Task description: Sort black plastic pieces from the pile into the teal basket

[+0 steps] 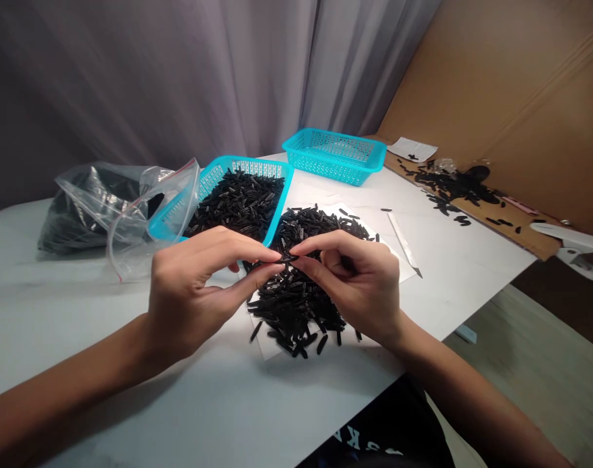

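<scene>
Head view: left hand [189, 296] and right hand [359, 289] pinching small black plastic piece [289, 258] between fingertips.

hands [193, 292] [359, 286]: 2; turquoise baskets [271, 165] [332, 170]: 2; clear zip bag [89, 208]: 1; white clamp [573, 250]: 1; black pieces [296, 305]: too many to count

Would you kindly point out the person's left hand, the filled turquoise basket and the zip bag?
Left hand [189, 292], head view, back of hand.
Turquoise basket [257, 161], head view, far rim.
Zip bag [172, 195], head view, clear flap.
</scene>
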`<state>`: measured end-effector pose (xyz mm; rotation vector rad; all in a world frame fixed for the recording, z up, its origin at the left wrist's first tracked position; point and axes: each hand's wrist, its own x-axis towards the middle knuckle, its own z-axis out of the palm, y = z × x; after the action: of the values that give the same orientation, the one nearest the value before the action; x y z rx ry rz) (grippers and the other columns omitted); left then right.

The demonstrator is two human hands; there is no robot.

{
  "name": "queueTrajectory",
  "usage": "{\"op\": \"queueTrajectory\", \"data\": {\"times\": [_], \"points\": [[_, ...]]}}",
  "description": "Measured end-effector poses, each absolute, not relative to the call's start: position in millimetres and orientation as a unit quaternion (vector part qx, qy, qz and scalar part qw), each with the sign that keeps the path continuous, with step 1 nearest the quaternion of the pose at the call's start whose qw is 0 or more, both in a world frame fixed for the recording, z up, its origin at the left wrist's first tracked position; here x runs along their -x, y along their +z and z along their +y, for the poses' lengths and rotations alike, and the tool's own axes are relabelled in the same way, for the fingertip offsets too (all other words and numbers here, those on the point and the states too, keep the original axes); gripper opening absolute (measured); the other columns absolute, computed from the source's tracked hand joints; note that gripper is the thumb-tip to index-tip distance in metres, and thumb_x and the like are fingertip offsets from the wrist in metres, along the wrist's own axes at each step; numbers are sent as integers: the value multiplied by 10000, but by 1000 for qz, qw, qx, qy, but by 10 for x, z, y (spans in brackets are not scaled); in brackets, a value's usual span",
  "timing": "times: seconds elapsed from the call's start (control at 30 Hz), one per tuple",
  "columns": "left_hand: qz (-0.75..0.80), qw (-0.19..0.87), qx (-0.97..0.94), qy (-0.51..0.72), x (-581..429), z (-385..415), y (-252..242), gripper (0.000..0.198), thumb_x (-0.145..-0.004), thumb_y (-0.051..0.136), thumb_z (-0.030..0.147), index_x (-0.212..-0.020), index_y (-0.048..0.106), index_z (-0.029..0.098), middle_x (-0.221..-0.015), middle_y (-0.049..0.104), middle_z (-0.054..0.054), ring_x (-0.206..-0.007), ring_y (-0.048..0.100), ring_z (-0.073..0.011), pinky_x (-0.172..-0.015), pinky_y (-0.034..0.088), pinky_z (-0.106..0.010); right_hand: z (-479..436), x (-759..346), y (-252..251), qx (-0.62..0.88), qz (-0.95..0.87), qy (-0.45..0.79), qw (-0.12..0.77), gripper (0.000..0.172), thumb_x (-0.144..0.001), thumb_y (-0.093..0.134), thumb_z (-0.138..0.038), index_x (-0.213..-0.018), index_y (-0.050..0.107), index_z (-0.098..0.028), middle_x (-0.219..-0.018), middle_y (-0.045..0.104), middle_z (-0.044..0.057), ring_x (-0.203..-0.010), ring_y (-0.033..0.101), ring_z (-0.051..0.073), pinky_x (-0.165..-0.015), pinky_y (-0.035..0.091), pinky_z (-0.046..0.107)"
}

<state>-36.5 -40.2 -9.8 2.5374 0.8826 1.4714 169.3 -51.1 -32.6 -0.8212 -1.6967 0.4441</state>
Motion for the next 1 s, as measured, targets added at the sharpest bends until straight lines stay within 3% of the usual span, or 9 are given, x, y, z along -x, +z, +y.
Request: {"op": "queueTrajectory", "data": {"times": [0.17, 1.0], "points": [[295, 45, -825, 480, 367, -414, -92, 71, -882, 803, 182, -894, 743, 218, -799, 787, 21, -674, 710, -126, -554, 542, -271, -513, -1707, -295, 360, -721, 229, 546, 93, -854, 830, -150, -924, 772, -168, -586, 259, -117, -499, 233, 65, -481, 282, 235], [312, 57, -818, 480, 348, -441, -99, 79, -886, 804, 212, -891, 734, 250, -800, 784, 32, -660, 698, -134, -531, 517, -290, -540, -1678, -303, 361, -715, 211, 561, 74, -869, 812, -164, -912, 754, -177, -585, 254, -115, -493, 237, 66, -487, 269, 247]]}}
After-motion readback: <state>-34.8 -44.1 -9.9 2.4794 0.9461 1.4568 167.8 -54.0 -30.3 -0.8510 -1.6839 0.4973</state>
